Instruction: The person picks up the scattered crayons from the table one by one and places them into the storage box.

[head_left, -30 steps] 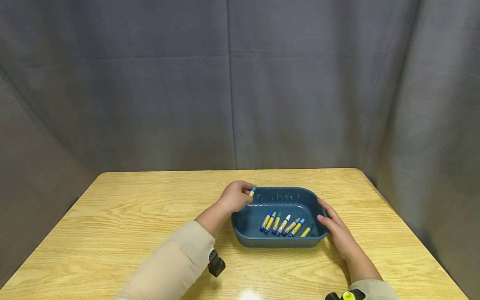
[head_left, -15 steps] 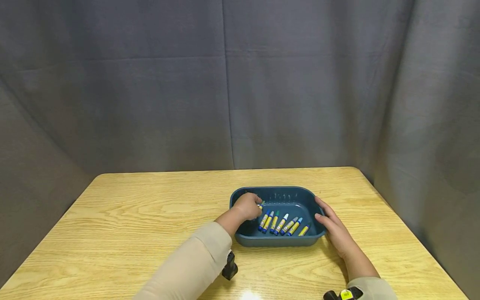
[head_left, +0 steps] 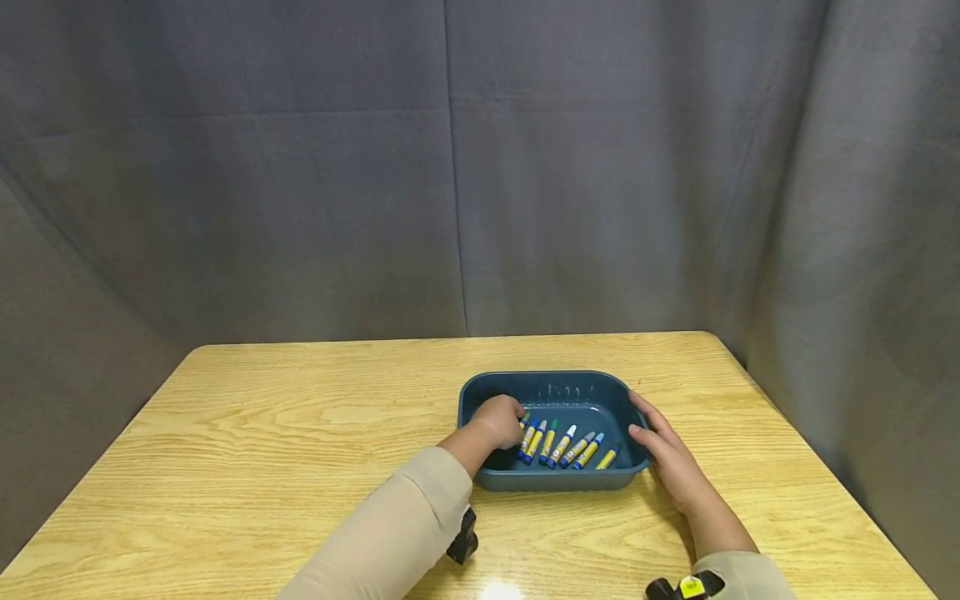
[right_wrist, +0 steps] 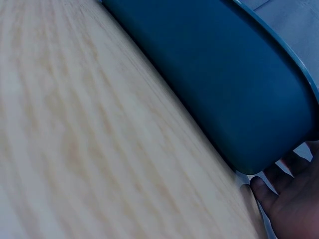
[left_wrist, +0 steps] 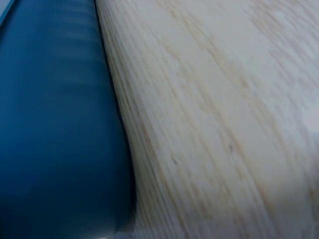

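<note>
A dark blue plastic tray (head_left: pixel 555 481) stands on the wooden table. My left hand (head_left: pixel 498 421) reaches down inside its left end and pinches a green-tipped crayon (head_left: pixel 526 417), mostly hidden by the fingers. Right beside it, several yellow-wrapped crayons (head_left: pixel 573 450) with blue ends lie slanted in a row on the tray floor. At the tray's right end my right hand (head_left: pixel 675 467) holds the rim, thumb over the edge and fingers along the outside. The right wrist view shows the fingers (right_wrist: pixel 279 181) by the tray's lower corner.
The light wooden table (head_left: pixel 300 417) extends to both sides of the tray, with its rear edge close behind. Grey curtains (head_left: pixel 300 208) hang behind and at the sides. The left wrist view shows the tray's outer wall (left_wrist: pixel 60 124) and wood grain.
My left hand has carried the green-tipped crayon from above the tray's left rim down and rightward to the left end of the row. My right hand has stayed on the rim.
</note>
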`<act>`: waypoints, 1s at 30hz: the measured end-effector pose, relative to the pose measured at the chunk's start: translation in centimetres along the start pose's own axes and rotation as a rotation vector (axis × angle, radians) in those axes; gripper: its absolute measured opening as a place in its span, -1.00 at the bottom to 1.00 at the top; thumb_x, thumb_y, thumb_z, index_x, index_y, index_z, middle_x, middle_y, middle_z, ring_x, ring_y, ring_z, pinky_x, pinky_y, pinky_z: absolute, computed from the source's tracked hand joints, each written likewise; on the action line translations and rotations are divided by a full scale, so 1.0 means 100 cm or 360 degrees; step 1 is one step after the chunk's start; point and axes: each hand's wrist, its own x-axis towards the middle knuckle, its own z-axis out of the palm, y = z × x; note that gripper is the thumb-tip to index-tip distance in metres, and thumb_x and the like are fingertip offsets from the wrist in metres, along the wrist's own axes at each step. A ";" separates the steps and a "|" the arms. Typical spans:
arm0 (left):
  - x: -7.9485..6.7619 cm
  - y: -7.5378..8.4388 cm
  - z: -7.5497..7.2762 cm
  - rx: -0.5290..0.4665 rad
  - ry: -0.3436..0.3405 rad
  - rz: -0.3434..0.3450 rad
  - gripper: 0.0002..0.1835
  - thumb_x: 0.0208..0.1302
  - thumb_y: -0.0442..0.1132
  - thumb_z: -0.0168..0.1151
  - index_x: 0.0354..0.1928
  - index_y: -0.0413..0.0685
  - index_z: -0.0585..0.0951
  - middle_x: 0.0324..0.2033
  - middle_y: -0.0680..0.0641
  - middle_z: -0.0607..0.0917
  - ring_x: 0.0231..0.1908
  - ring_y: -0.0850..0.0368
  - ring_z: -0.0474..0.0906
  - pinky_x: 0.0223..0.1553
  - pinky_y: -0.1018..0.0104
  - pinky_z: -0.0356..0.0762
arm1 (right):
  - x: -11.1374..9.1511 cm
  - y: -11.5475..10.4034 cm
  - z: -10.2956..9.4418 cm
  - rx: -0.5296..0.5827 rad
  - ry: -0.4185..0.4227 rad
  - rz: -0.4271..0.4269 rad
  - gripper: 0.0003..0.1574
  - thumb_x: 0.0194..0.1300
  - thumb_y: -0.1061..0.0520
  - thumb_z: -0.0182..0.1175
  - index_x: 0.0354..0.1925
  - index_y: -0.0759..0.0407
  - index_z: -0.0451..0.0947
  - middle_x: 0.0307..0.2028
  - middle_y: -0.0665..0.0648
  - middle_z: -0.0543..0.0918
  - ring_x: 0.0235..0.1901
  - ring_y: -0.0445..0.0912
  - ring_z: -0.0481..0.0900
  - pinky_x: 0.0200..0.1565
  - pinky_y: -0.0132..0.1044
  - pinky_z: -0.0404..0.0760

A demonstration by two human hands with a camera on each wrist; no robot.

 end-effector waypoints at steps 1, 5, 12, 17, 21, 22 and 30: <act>0.000 0.000 0.000 0.0005 0.0001 0.0001 -0.57 0.12 -0.44 0.27 0.10 -0.27 0.63 0.08 -0.17 0.67 -0.05 0.03 0.57 -0.01 0.21 0.58 | 0.000 0.000 0.000 -0.0001 -0.0001 0.0002 -0.22 0.49 0.07 -0.11 0.55 0.13 -0.10 0.57 0.21 -0.22 0.54 0.19 -0.32 0.06 -0.80 0.12; 0.000 -0.002 0.001 0.0002 -0.0009 -0.0017 -0.55 0.11 -0.43 0.29 0.11 -0.26 0.63 0.08 -0.17 0.66 -0.06 0.04 0.56 0.01 0.20 0.58 | 0.000 0.000 0.000 0.0009 0.0001 0.0008 -0.22 0.49 0.07 -0.10 0.55 0.14 -0.09 0.57 0.21 -0.22 0.54 0.19 -0.34 0.49 -0.26 -0.05; -0.005 -0.002 -0.007 -0.0065 -0.0001 -0.0023 -0.53 0.15 -0.36 0.30 0.14 -0.31 0.58 0.03 -0.21 0.67 -0.21 0.04 0.58 -0.15 0.23 0.59 | 0.002 0.000 0.001 0.0003 0.0001 0.0009 -0.22 0.48 0.08 -0.10 0.55 0.14 -0.09 0.57 0.21 -0.21 0.54 0.19 -0.34 0.51 -0.01 -0.15; -0.016 -0.002 -0.021 -0.0226 0.0063 0.0105 -0.51 0.29 -0.31 0.17 0.25 -0.31 0.49 0.17 -0.27 0.57 -0.09 -0.03 0.58 -0.13 0.16 0.54 | 0.002 0.000 0.000 -0.0010 -0.0004 0.0008 -0.21 0.49 0.09 -0.10 0.56 0.11 -0.11 0.57 0.20 -0.21 0.54 0.17 -0.31 0.46 -0.26 -0.06; -0.026 -0.004 -0.035 -0.0272 0.0202 0.0234 -0.53 0.33 -0.31 0.08 0.27 -0.26 0.48 0.17 -0.30 0.51 0.10 -0.14 0.51 0.06 0.04 0.53 | 0.001 0.000 -0.002 -0.0030 0.0018 -0.0029 -0.20 0.48 0.09 -0.09 0.55 0.15 -0.11 0.56 0.26 -0.17 0.53 0.21 -0.28 0.47 -0.27 -0.03; -0.028 -0.005 -0.038 -0.0258 0.0257 0.0248 -0.54 0.34 -0.30 0.07 0.27 -0.24 0.49 0.18 -0.29 0.50 0.16 -0.16 0.48 0.12 0.01 0.51 | 0.000 0.000 -0.002 -0.0038 0.0025 -0.0036 -0.21 0.49 0.09 -0.09 0.55 0.16 -0.12 0.55 0.29 -0.16 0.53 0.21 -0.26 0.42 -0.38 0.03; -0.028 -0.032 -0.062 0.0037 0.0619 0.0187 -0.48 0.43 -0.16 -0.03 0.38 -0.16 0.38 0.41 -0.29 0.27 0.42 -0.28 0.13 0.38 -0.17 0.18 | -0.004 -0.016 -0.007 -0.0244 0.0068 -0.0070 -0.20 0.53 0.02 -0.10 0.56 0.13 -0.15 0.53 0.37 -0.12 0.51 0.33 -0.21 0.45 0.24 -0.06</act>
